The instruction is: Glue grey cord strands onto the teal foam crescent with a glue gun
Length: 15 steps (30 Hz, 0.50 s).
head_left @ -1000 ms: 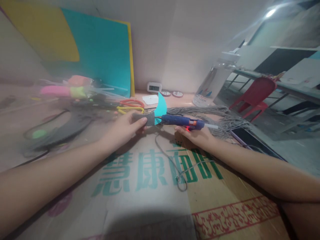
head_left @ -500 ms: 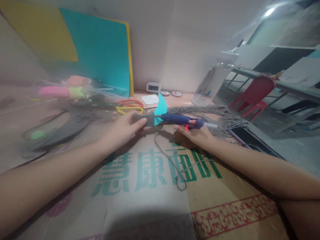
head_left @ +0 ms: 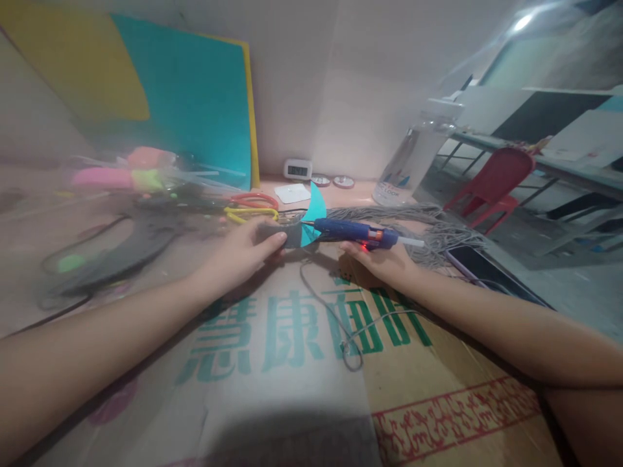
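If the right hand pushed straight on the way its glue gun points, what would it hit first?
Probably the teal piece beside the left hand: the tip of the glue gun overlaps it in view; depth is unclear.

The glue gun (head_left: 343,230) is before the bottle (head_left: 409,159), left of the phone (head_left: 479,264).

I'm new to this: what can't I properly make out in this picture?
All in the head view:
1. The handle of the glue gun: mostly hidden by the right hand.
2. Part of the grey piece: covered by the left hand.
3. Digits on the small clock: too small and blurred.
4. The yellow sheet: cut off by the top edge.
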Available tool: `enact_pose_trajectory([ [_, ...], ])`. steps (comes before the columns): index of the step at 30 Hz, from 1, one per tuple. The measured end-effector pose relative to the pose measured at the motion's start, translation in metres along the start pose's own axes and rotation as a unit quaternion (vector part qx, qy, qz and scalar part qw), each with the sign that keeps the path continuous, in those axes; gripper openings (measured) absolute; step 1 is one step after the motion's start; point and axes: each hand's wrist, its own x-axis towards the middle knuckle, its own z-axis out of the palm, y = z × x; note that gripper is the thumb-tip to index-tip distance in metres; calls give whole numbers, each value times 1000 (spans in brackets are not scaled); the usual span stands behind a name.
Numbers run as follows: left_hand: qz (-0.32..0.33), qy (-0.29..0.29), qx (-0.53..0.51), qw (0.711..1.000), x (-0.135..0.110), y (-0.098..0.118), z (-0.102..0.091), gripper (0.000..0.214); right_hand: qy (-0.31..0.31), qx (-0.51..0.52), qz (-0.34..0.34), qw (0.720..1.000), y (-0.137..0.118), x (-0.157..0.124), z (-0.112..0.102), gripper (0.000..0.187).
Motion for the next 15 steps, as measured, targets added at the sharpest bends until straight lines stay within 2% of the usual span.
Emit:
enact_pose_trajectory([
  [7, 9, -9, 14, 1000, 0, 0, -1, 26, 10, -20, -6, 1000, 6, 0, 0, 22],
  [11, -6, -4, -10, 1000, 1, 1, 0, 27, 7, -16, -4, 1000, -1, -1, -1, 26],
  [15, -22, 3, -5, 1000, 1, 4, -1, 28, -12, 24, -31, 999, -9, -4, -4, 19],
])
